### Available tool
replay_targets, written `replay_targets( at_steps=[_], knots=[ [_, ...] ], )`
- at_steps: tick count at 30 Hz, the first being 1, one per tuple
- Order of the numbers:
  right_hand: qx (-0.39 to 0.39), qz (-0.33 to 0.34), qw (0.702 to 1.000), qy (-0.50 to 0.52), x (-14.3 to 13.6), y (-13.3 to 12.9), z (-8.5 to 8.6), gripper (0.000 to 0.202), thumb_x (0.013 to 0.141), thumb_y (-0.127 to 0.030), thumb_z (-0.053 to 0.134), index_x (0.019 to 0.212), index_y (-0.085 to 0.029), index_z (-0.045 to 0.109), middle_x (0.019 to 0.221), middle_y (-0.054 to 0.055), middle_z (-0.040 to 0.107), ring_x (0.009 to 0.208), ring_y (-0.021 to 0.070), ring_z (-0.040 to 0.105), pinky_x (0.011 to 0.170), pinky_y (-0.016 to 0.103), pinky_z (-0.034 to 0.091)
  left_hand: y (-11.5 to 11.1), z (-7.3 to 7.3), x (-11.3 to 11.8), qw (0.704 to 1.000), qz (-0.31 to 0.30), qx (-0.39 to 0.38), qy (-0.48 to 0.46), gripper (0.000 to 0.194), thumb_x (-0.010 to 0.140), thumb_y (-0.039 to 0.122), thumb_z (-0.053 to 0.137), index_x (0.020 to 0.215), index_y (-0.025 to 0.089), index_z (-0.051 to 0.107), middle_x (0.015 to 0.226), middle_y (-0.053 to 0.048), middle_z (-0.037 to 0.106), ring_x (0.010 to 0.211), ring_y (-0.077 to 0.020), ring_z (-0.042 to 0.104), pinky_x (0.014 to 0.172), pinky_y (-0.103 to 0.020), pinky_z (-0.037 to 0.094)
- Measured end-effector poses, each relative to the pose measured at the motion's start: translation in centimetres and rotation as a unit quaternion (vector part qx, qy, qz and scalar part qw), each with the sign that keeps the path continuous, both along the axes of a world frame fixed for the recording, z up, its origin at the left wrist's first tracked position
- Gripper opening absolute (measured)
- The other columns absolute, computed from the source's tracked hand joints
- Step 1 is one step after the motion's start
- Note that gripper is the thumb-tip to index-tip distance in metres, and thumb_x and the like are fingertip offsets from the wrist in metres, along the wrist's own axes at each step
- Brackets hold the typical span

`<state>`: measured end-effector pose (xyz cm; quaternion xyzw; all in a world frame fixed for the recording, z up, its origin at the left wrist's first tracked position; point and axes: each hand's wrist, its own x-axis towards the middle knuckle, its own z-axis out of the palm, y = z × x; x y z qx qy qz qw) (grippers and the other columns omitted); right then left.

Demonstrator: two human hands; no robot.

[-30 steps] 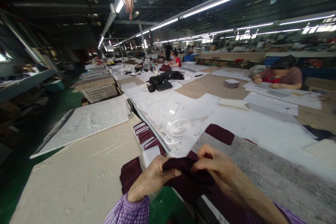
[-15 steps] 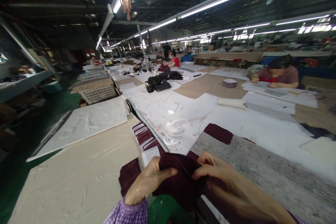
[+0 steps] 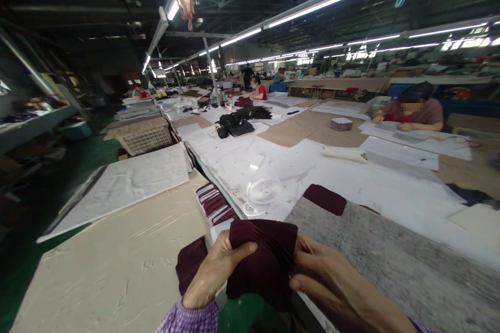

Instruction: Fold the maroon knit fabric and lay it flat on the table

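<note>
Dark maroon fabric pieces [image 3: 263,257] hang layered between my hands, just past the near table edge. My left hand [image 3: 221,265] grips their left side, thumb lying across the front and fingers hidden behind. On the right edge, my right hand [image 3: 318,265] pinches the cloth between thumb and fingers. Another maroon fabric piece [image 3: 192,260] lies to the left of my left hand. Beyond the hands, a row of maroon bundles with white pieces [image 3: 216,203] rests along the table edge. A flat maroon piece [image 3: 325,199] lies on the grey mottled board at right.
A small white fan [image 3: 264,189] stands on the white table. A beige board [image 3: 128,250] lies at left, with a plastic crate [image 3: 148,138] behind it. Dark garments [image 3: 238,122] lie farther back. A co-worker [image 3: 414,106] leans over papers at right.
The fabric's top edge has spread and opened out flatter between my hands. My right hand has shifted slightly, its fingers now lower along the cloth's right edge. My left hand keeps its grip.
</note>
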<state>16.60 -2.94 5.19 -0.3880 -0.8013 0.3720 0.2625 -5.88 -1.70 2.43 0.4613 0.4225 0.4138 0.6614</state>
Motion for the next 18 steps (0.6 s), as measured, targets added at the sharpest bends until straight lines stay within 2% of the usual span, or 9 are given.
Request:
replay_targets(
  at_steps=[4,7,10,12,15,18],
  knots=[
    [0.026,-0.071,0.997,-0.035,-0.5,0.1,-0.8,0.047,0.082,-0.067,0.044,0.08,-0.021,0.058,0.075,0.002,0.054,0.065,0.017,0.049,0.058,0.031,0.04,0.0,-0.3,0.6,1.0,0.021,0.003,-0.019,0.013,0.076,0.027,0.067,0.08,0.015,0.071,0.079,-0.003,0.074,0.068,-0.0155,0.063,0.066,-0.026,0.049],
    [0.008,-0.111,0.994,0.005,-0.6,0.5,-1.2,0.062,0.071,-0.077,0.048,0.096,-0.021,0.057,0.083,0.004,0.058,0.069,0.0199,0.053,0.059,0.032,0.042,-0.1,-0.4,1.2,0.998,0.007,-0.009,-0.061,0.022,0.076,0.023,0.067,0.096,0.015,0.07,0.085,-0.005,0.075,0.073,-0.0183,0.066,0.072,-0.03,0.05],
    [-0.014,-0.094,0.992,0.08,-0.5,1.0,-1.4,0.072,0.066,-0.08,0.05,0.106,-0.02,0.057,0.098,0.007,0.06,0.084,0.024,0.057,0.071,0.036,0.047,-0.2,-0.5,1.6,0.996,0.001,-0.009,-0.085,0.029,0.076,0.019,0.067,0.105,0.016,0.069,0.09,-0.006,0.075,0.078,-0.0189,0.067,0.075,-0.031,0.05],
    [-0.057,-0.084,0.988,0.114,-0.4,1.1,-1.6,0.064,0.067,-0.072,0.058,0.106,-0.022,0.059,0.101,0.006,0.061,0.089,0.0245,0.058,0.078,0.038,0.048,-0.1,-0.4,1.8,0.995,0.004,-0.007,-0.096,0.027,0.077,0.019,0.067,0.104,0.016,0.069,0.089,-0.006,0.076,0.074,-0.0186,0.068,0.071,-0.029,0.051],
    [-0.116,-0.11,0.977,0.143,-0.6,1.0,-2.4,0.038,0.074,-0.051,0.068,0.101,-0.025,0.062,0.096,0.004,0.064,0.089,0.0236,0.059,0.083,0.039,0.049,-0.1,-0.2,2.2,0.993,0.025,0.005,-0.114,0.027,0.078,0.019,0.066,0.104,0.016,0.07,0.09,-0.006,0.076,0.073,-0.0181,0.069,0.07,-0.029,0.052],
    [-0.107,-0.135,0.967,0.186,-1.0,0.7,-3.7,0.021,0.081,-0.042,0.064,0.095,-0.028,0.065,0.102,0.004,0.062,0.098,0.0243,0.056,0.091,0.041,0.046,-0.2,0.1,2.5,0.989,0.055,0.029,-0.131,0.027,0.078,0.015,0.066,0.104,0.019,0.07,0.095,-0.004,0.076,0.084,-0.0177,0.068,0.079,-0.028,0.051]
  ],
)
